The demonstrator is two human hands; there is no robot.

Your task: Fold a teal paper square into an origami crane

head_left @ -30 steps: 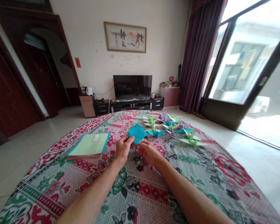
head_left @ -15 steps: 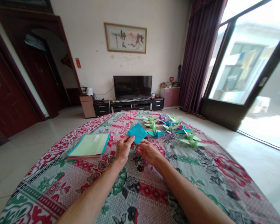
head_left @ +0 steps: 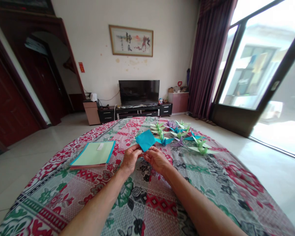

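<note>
A folded square of blue origami paper [head_left: 146,140] is held up over the table, one corner pointing toward me. My left hand [head_left: 131,159] pinches its near left edge, thumb and fingers closed. On the other side my right hand [head_left: 156,159] grips the paper close to the same near corner, fingers curled. Both sets of fingertips nearly meet there, and the paper partly hides them. Just beyond the right hand lies a blue paper crane [head_left: 164,141], the nearest of several folded cranes in green, purple and blue.
To the left sits a stack of coloured paper [head_left: 93,153], pale green on top, bearing a small white piece [head_left: 100,147]. A green paper crane [head_left: 202,149] stands at the group's right end. A patterned tablecloth [head_left: 159,203] covers the round table. Behind is a television [head_left: 139,92].
My left thumb has slid down off the paper's face to its near edge, leaving more of the blue square visible. The right hand stays almost in place.
</note>
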